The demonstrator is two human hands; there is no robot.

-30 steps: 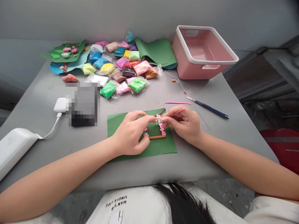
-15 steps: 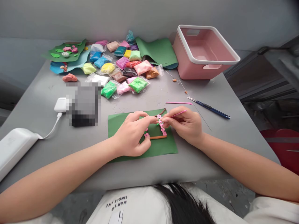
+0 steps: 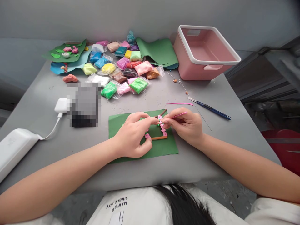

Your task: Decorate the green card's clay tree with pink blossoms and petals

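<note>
1. Beyond the green sheet [image 3: 164, 148], to its right: pink bin [image 3: 187, 67], white rim, open top, slot handles; inner walls and part of the floor show.
2. Beyond the green sheet, slightly left: clay packets [image 3: 138, 85], clear plastic, contents white, blue, yellow, pink, red, green, brown, black and orange.
3. On the green sheet: pink flowers [image 3: 164, 129], small, in two columns; orange-brown strip [image 3: 159, 137] joining their near ends.
4. Over the green sheet's middle: left hand [image 3: 134, 134], thumb and forefinger spread apart, forefinger tip at the right column.
5. Over the green sheet's right edge: right hand [image 3: 185, 123], fingertips pinched around a slim pink tool [image 3: 180, 114].
6. Under the green sheet: grey table [image 3: 199, 168]; far beyond it, a grey wall [image 3: 150, 18].
7. Beyond the green sheet, right: second pink tool [image 3: 179, 103], lying flat; craft knife [image 3: 211, 108], blue handle.
8. Left of the green sheet: white plug [image 3: 60, 105], cabled; white power unit [image 3: 20, 147], cut off by the frame.
9. Beside that plug, left of the green sheet: dark block [image 3: 86, 103], pixelated, unidentifiable.
10. Hidden: most of the left flower column, behind the left hand; the held tool's lower end, behind fingers. Forefinger contact with the flowers cannot be told.
</note>
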